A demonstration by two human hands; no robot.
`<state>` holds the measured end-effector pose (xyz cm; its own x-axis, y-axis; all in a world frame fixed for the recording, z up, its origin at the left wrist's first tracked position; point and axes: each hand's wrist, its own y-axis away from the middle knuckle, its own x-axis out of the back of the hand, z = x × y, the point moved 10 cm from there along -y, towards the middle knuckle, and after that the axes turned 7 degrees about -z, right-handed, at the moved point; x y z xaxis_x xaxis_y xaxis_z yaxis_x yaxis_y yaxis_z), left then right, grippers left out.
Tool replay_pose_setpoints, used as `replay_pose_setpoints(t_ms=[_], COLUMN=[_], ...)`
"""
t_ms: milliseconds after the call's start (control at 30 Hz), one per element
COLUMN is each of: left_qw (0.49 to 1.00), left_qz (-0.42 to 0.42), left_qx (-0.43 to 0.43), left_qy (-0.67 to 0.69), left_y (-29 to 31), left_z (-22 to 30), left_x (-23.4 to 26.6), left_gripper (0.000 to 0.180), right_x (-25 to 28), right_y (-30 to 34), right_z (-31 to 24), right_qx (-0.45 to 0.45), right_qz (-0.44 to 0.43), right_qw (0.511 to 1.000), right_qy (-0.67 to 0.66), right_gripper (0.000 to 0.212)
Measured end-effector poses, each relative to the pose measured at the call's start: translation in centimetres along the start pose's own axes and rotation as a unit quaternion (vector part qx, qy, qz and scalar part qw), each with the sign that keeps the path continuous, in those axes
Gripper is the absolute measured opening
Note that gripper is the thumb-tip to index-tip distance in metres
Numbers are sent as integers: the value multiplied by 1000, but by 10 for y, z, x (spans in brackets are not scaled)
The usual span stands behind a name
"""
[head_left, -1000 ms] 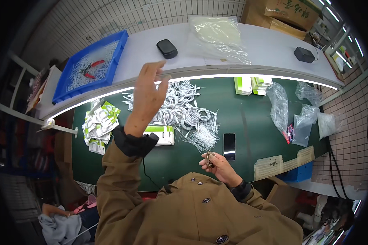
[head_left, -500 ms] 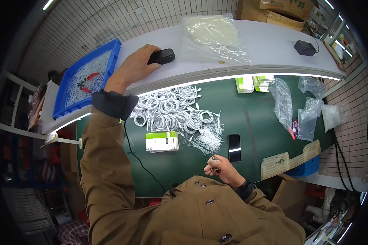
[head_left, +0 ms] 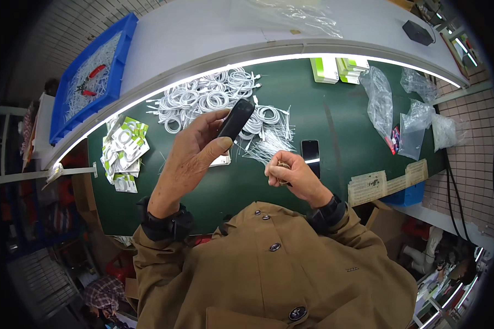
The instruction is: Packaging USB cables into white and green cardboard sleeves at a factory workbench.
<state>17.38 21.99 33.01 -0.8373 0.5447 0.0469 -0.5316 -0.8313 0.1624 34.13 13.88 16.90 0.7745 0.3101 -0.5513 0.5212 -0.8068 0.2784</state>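
Note:
My left hand (head_left: 189,151) is wrapped round a black oblong case (head_left: 237,118), which looks like an eyeglasses case, held tilted over the table. To its right, my right hand (head_left: 296,175) is closed on a small thin-rimmed thing (head_left: 282,165) that looks like folded eyeglasses, mostly hidden by the fingers. Beyond both hands lies a heap of coiled white cables (head_left: 214,96). White cable ties (head_left: 271,140) are spread just past my right hand. A white and green card stack (head_left: 222,159) shows partly behind my left hand. A dark phone (head_left: 310,156) rests beside my right hand.
Packed cables on green-white cards (head_left: 127,145) lie at the left. A blue tray (head_left: 127,60) with ties and red-handled pliers stands on the raised shelf (head_left: 203,33). Card stacks (head_left: 325,70), clear plastic bags (head_left: 379,104) and a black box (head_left: 417,33) are farther right.
My left hand has lifted the black case off the shelf and brought it down over the table, close to my right hand. My right hand stays closed. The view has shifted.

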Motion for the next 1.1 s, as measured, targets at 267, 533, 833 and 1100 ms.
replay_pose_setpoints(t_ms=[267,533,833,1100], left_qw=[998,996,986,967], left_qz=[-29,-24,-116,-191], left_qx=[46,84,110,153], left_qy=[12,-32,-35,-78], left_y=[10,15,13,19], left_z=[-29,-69,-115,-103], left_x=[-21,-41,-73,-91], left_gripper=[50,42,34,38], right_x=[-26,-25,-6,-5], right_y=[-12,-15,1,14], right_z=[-76,-63,-29,-7], right_qx=[94,47,209,184], right_qz=[31,30,189,192], right_qw=[995,989,912,920], right_qy=[-2,137,298,289], right_gripper=[31,47,40,42])
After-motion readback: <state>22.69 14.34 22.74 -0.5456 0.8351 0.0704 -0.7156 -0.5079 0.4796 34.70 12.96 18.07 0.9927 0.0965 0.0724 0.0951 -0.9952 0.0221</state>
